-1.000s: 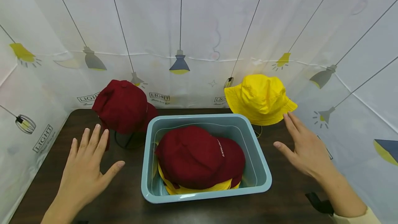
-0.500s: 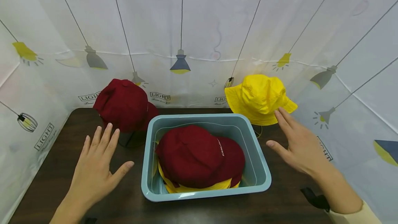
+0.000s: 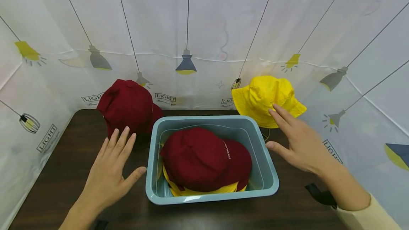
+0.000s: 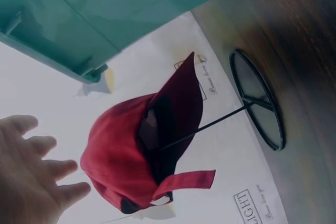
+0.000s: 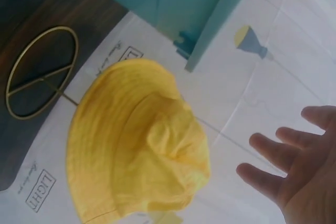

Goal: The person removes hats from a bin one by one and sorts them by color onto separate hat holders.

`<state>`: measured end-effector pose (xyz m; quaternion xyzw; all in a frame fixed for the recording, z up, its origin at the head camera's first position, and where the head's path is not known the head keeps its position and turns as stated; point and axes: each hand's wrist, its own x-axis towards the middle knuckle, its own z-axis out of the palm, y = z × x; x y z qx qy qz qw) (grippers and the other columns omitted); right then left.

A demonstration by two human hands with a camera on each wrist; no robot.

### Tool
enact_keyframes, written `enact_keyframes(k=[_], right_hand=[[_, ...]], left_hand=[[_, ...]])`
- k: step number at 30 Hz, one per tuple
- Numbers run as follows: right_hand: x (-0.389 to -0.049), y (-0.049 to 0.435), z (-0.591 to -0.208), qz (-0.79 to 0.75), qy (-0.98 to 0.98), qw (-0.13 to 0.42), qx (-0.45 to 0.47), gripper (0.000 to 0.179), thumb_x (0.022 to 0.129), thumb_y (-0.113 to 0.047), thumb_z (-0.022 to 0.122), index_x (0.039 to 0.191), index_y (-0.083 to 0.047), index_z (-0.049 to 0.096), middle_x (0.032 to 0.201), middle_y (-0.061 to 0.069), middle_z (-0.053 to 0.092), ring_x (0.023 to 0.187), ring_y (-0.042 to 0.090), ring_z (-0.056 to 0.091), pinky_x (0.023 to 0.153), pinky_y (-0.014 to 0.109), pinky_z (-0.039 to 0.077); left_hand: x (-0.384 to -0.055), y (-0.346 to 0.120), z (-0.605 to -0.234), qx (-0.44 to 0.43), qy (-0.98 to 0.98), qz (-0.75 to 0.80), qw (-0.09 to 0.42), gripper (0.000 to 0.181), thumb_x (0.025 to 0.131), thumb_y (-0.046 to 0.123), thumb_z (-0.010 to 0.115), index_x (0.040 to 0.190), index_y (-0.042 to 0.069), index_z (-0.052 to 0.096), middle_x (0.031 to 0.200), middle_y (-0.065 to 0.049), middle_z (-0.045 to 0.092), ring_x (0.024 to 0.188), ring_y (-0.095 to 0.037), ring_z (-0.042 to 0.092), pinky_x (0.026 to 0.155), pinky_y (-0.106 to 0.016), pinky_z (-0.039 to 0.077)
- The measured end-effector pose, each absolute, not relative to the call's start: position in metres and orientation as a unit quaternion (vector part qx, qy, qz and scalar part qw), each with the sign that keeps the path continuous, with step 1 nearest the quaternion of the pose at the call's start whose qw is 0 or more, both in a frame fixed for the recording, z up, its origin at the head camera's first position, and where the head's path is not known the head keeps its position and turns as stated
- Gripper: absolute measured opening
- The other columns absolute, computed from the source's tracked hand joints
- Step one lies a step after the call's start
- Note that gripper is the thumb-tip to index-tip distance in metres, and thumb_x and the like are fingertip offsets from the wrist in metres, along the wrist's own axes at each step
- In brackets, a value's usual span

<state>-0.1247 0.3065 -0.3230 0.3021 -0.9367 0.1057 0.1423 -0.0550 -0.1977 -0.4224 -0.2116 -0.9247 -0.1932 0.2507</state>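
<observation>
My left hand [image 3: 110, 173], fingers straight and spread, is between the blue-grey bin [image 3: 148, 173] and the table's left side, its thumb tip close to the bin's rim. Beyond its fingertips a dark red baseball cap [image 3: 127, 104] hangs on a black wire stand [image 4: 257, 100]. My right hand [image 3: 300, 143], also with straight fingers and holding nothing, overlaps the brim of a yellow bucket hat [image 3: 268, 97] in the head view. A brass-coloured wire stand [image 5: 42, 72] supports that hat. Inside the bin, a second dark red cap [image 3: 198, 159] lies over yellow fabric [image 3: 220, 189].
The dark wooden table [image 3: 191, 219] ends at a white curtain [image 3: 211, 17] printed with lamps, which closes off the back and both sides. Dark straps [image 3: 319, 194] show by the wrists.
Both hands have moved inward towards the bin, the left to the right and the right to the left and slightly up. The caps, bucket hat and bin stay in place.
</observation>
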Motion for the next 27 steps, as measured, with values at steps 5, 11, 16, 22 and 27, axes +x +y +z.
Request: enact_keyframes(k=[5,11,16,22,27], right_hand=[[-0.124,0.295,-0.315,0.113,-0.939,0.103,0.309,0.088,0.095,-0.045,0.073,0.166,-0.015,0.032,0.168,0.013,0.035,0.138,0.044,0.050,0.104,0.067,0.045],[-0.126,0.285,-0.312,0.126,-0.930,0.081,0.335,0.076,0.099,-0.033,0.071,0.164,-0.014,0.037,0.168,0.010,0.036,0.144,0.039,0.046,0.109,0.065,0.042],[-0.128,0.277,-0.311,0.131,-0.924,0.071,0.353,0.074,0.098,-0.029,0.071,0.163,-0.013,0.039,0.166,0.010,0.038,0.143,0.038,0.047,0.110,0.064,0.042],[-0.131,0.267,-0.310,0.129,-0.918,0.049,0.372,0.076,0.096,-0.029,0.074,0.162,-0.011,0.040,0.165,0.011,0.040,0.144,0.035,0.047,0.111,0.061,0.043],[-0.132,0.254,-0.309,0.128,-0.923,0.007,0.363,0.075,0.098,-0.039,0.071,0.162,-0.013,0.041,0.165,0.010,0.040,0.144,0.036,0.047,0.112,0.061,0.042]], left_hand=[[-0.057,-0.195,-0.422,-0.225,-0.919,-0.206,0.250,0.085,0.103,0.069,0.041,0.165,0.012,0.033,0.167,-0.017,0.034,0.155,-0.042,0.026,0.129,-0.048,0.012],[-0.057,-0.190,-0.422,-0.221,-0.916,-0.232,0.243,0.080,0.103,0.065,0.047,0.164,0.014,0.038,0.166,-0.015,0.039,0.152,-0.041,0.035,0.121,-0.060,0.029],[-0.059,-0.185,-0.423,-0.221,-0.913,-0.245,0.240,0.077,0.101,0.059,0.055,0.162,0.014,0.042,0.165,-0.013,0.041,0.148,-0.041,0.040,0.108,-0.068,0.039],[-0.061,-0.181,-0.425,-0.226,-0.909,-0.255,0.238,0.074,0.099,0.053,0.061,0.160,0.014,0.046,0.166,-0.008,0.039,0.147,-0.042,0.040,0.104,-0.071,0.041],[-0.063,-0.179,-0.428,-0.235,-0.906,-0.262,0.236,0.071,0.096,0.044,0.066,0.157,0.012,0.049,0.165,-0.008,0.041,0.147,-0.041,0.041,0.104,-0.071,0.042]])
